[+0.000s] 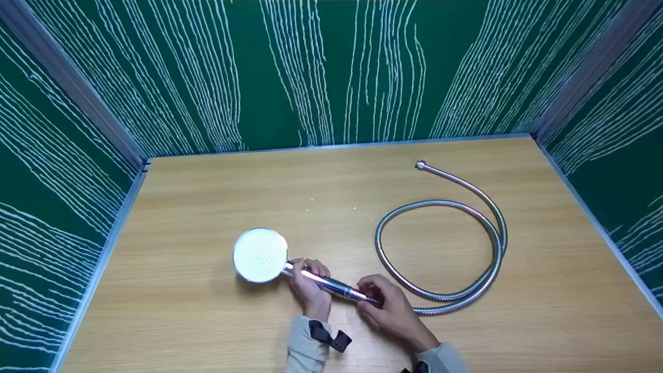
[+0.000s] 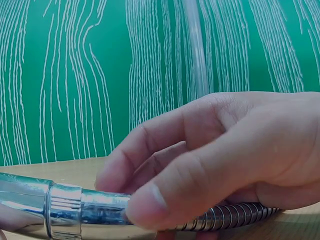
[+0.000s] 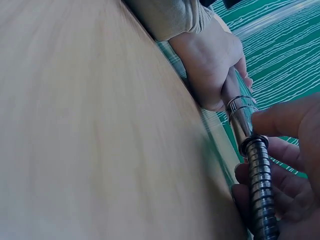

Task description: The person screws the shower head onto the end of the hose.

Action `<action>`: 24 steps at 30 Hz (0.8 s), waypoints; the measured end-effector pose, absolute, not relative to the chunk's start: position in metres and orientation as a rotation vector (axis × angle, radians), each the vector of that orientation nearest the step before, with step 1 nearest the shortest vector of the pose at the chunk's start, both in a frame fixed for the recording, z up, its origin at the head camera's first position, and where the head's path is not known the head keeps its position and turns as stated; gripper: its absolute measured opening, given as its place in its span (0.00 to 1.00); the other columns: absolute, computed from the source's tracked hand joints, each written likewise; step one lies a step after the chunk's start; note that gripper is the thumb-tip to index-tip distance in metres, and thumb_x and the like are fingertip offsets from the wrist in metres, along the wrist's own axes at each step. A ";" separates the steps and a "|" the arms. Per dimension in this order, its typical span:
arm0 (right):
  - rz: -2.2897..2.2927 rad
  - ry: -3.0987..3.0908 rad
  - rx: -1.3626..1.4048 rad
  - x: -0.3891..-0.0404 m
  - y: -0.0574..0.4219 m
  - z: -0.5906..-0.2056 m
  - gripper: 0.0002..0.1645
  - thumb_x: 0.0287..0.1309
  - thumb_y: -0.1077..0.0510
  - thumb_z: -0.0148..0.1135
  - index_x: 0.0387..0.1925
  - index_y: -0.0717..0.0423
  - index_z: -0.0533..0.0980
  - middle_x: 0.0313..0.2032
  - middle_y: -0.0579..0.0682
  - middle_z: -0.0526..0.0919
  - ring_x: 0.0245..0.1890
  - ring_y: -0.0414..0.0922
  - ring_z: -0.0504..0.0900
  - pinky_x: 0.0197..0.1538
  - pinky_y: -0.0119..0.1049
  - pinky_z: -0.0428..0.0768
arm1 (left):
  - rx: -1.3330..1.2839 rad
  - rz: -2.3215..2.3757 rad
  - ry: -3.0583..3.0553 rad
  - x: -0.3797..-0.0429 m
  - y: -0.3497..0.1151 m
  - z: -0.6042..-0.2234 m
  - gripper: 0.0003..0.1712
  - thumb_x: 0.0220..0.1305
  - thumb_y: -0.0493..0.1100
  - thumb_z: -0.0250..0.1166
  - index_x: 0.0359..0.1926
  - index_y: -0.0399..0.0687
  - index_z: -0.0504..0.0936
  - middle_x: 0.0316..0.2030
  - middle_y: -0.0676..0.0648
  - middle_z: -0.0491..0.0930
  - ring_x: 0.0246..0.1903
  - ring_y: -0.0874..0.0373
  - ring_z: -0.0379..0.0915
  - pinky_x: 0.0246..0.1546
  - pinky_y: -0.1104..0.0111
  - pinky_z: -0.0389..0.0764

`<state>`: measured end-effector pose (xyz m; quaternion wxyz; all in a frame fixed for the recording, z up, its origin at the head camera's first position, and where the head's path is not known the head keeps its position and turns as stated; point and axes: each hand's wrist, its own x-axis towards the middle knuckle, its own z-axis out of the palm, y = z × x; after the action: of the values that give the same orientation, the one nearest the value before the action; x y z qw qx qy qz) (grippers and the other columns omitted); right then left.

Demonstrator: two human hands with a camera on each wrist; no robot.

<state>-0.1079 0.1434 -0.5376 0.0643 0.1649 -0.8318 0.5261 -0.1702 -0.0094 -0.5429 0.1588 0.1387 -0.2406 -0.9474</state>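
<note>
A chrome shower head point(image 1: 260, 255) with a round white face points its face upward, left of centre in the head view. My left hand point(image 1: 313, 290) grips its handle point(image 1: 331, 285), the thumb lying across the top. At the handle's lower end, the metal shower hose point(image 3: 260, 185) meets it at a smooth chrome nut point(image 2: 102, 212). Thumb and fingers of my right hand point(image 1: 391, 308) pinch this nut where the ribbed hose begins. Part of the joint is hidden behind the right thumb in the left wrist view.
The hose point(image 1: 380, 243) loops over the wooden table point(image 1: 207, 197) to the right, its loose end nut point(image 1: 420, 165) lying toward the back. Small white bits point(image 1: 354, 208) lie mid-table. Green walls point(image 1: 336, 77) with white wavy lines enclose the back and sides.
</note>
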 end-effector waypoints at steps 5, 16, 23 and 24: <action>1.566 -2.457 0.580 -0.102 0.140 -0.518 0.20 0.37 0.75 0.69 0.37 0.67 0.75 0.31 0.57 0.79 0.30 0.53 0.77 0.35 0.33 0.76 | 0.392 -2.706 -0.679 -0.171 -0.009 -0.543 0.12 0.65 0.35 0.39 0.24 0.50 0.60 0.08 0.55 0.61 0.08 0.62 0.57 0.10 0.72 0.60; 1.599 -2.463 0.546 -0.100 0.138 -0.513 0.18 0.38 0.76 0.67 0.36 0.64 0.76 0.31 0.55 0.80 0.31 0.52 0.78 0.36 0.33 0.77 | 0.405 -2.704 -0.682 -0.170 -0.009 -0.543 0.10 0.65 0.35 0.39 0.27 0.51 0.59 0.08 0.55 0.61 0.08 0.62 0.56 0.10 0.72 0.60; 1.607 -2.493 0.510 -0.100 0.138 -0.512 0.16 0.41 0.76 0.66 0.36 0.64 0.77 0.31 0.54 0.80 0.31 0.49 0.79 0.36 0.32 0.77 | 0.409 -2.700 -0.678 -0.170 -0.009 -0.543 0.09 0.64 0.35 0.39 0.27 0.50 0.60 0.08 0.55 0.61 0.08 0.62 0.56 0.10 0.72 0.60; 1.609 -2.501 0.506 -0.100 0.137 -0.511 0.15 0.42 0.75 0.65 0.36 0.64 0.77 0.31 0.54 0.81 0.31 0.49 0.78 0.36 0.32 0.77 | 0.410 -2.699 -0.677 -0.170 -0.009 -0.543 0.09 0.64 0.35 0.39 0.27 0.50 0.60 0.08 0.55 0.61 0.08 0.62 0.56 0.10 0.72 0.60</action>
<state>-0.0999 0.1375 -0.5111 0.0626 0.1673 -0.8275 0.5323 -0.1699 -0.0085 -0.5433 0.1637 0.1437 -0.2374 -0.9467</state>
